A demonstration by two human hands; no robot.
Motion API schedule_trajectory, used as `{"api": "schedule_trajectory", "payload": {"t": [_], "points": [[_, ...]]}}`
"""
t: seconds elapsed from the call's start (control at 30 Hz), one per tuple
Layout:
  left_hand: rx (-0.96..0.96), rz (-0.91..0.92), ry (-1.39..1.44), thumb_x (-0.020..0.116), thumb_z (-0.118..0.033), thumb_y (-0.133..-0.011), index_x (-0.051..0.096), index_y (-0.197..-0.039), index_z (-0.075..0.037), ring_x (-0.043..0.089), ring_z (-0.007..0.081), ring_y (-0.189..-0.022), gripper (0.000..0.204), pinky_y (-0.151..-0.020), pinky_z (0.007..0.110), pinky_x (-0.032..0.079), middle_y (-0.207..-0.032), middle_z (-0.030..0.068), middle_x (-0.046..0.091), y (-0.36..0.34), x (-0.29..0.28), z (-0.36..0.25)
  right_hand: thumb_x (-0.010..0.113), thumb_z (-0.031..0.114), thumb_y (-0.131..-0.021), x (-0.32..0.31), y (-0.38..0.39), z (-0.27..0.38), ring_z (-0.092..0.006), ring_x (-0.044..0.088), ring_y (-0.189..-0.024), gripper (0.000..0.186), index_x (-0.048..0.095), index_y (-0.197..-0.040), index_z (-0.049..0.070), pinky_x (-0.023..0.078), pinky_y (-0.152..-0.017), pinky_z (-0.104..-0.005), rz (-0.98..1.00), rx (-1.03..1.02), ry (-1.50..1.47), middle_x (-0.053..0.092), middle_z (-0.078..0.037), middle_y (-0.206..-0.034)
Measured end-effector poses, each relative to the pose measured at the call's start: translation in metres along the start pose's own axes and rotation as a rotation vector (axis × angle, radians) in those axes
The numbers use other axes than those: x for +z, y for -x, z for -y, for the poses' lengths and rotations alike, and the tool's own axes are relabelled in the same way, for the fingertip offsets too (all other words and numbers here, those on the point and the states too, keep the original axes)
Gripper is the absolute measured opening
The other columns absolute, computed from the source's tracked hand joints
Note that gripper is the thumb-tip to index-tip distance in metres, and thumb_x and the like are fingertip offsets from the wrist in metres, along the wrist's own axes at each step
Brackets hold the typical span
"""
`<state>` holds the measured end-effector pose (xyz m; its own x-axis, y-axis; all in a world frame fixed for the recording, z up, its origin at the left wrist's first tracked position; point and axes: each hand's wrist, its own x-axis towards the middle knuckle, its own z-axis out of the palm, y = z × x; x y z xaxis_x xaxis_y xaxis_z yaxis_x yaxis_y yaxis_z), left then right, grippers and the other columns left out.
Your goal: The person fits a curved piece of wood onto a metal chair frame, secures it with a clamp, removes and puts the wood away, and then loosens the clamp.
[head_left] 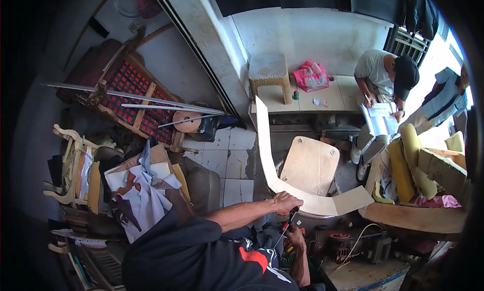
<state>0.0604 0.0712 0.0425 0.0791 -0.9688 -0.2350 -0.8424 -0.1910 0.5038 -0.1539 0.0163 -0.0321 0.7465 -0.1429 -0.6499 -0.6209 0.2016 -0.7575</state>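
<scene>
A long, pale, curved panel [312, 202] arcs in front of me, its left end rising and its right end reaching a wooden frame. At its lower edge my left hand [286, 203] is closed in a fist, a dark piece showing beside its fingers; what it grips is mostly hidden. Just below, my right hand [294, 235] is closed around a slim red-and-black tool [287, 223], whose kind is unclear. The tool slants between the two hands. Beyond the panel's bend lies a flat beige board [309, 162] with rounded corners.
A seated person [379, 72] writes on papers beside a low tiled ledge [282, 107]; another stands farther right. Chair frames [136, 102] and fabric scraps [146, 198] crowd the left. A frame with yellow foam [402, 167] stands right, above a motor-like machine [340, 245].
</scene>
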Motion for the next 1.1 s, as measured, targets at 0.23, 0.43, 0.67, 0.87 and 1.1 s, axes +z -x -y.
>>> {"api": "schedule_trajectory", "payload": {"t": [0.23, 0.43, 0.67, 0.87, 1.1], "points": [[0.007, -0.053, 0.064, 0.063, -0.003, -0.060, 0.053, -0.093, -0.010, 0.066, 0.0363, -0.073, 0.035, -0.061, 0.048, 0.050, -0.075, 0.0133, 0.063, -0.010, 0.010, 0.001, 0.069, 0.019, -0.085, -0.004, -0.007, -0.017, -0.0167, 0.066, -0.079, 0.029, 0.062, -0.105, -0.001, 0.052, -0.071, -0.0308, -0.002, -0.164, -0.034, 0.069, -0.008, -0.091], [-0.040, -0.036, 0.017, 0.066, -0.009, -0.059, 0.051, -0.086, -0.009, 0.066, 0.0358, -0.075, 0.031, -0.058, 0.047, 0.049, -0.077, 0.0119, 0.062, -0.005, 0.008, 0.002, 0.074, 0.028, -0.078, 0.016, 0.011, 0.042, -0.0162, 0.059, -0.064, 0.031, 0.063, -0.090, 0.002, 0.048, -0.061, -0.0333, -0.133, -0.173, 0.089, 0.063, -0.005, -0.070], [-0.020, -0.115, 0.017, 0.067, -0.008, -0.058, 0.053, -0.088, -0.007, 0.067, 0.0339, -0.073, 0.032, -0.059, 0.046, 0.051, -0.076, 0.0122, 0.062, -0.001, 0.008, -0.005, 0.074, 0.027, -0.079, 0.009, 0.000, 0.008, -0.0156, 0.061, -0.067, 0.029, 0.060, -0.086, 0.003, 0.049, -0.061, -0.0332, -0.067, -0.043, 0.022, 0.063, -0.006, -0.073], [0.026, -0.111, 0.063, 0.069, -0.007, -0.061, 0.058, -0.096, -0.007, 0.065, 0.0337, -0.085, 0.036, -0.069, 0.047, 0.050, -0.081, 0.0158, 0.062, -0.010, 0.003, -0.018, 0.067, 0.022, -0.083, -0.009, -0.011, -0.040, -0.0148, 0.060, -0.072, 0.023, 0.063, -0.092, 0.001, 0.049, -0.061, -0.0321, -0.057, -0.088, -0.024, 0.064, -0.006, -0.081], [-0.058, -0.091, 0.033, 0.070, -0.005, -0.060, 0.059, -0.093, -0.006, 0.067, 0.0342, -0.085, 0.036, -0.066, 0.046, 0.052, -0.084, 0.0146, 0.066, 0.006, -0.013, -0.012, 0.077, 0.029, -0.077, 0.007, 0.003, 0.028, -0.0189, 0.060, -0.067, 0.038, 0.060, -0.097, 0.002, 0.048, -0.061, -0.0364, -0.082, -0.023, 0.498, 0.063, -0.007, -0.074]]}}
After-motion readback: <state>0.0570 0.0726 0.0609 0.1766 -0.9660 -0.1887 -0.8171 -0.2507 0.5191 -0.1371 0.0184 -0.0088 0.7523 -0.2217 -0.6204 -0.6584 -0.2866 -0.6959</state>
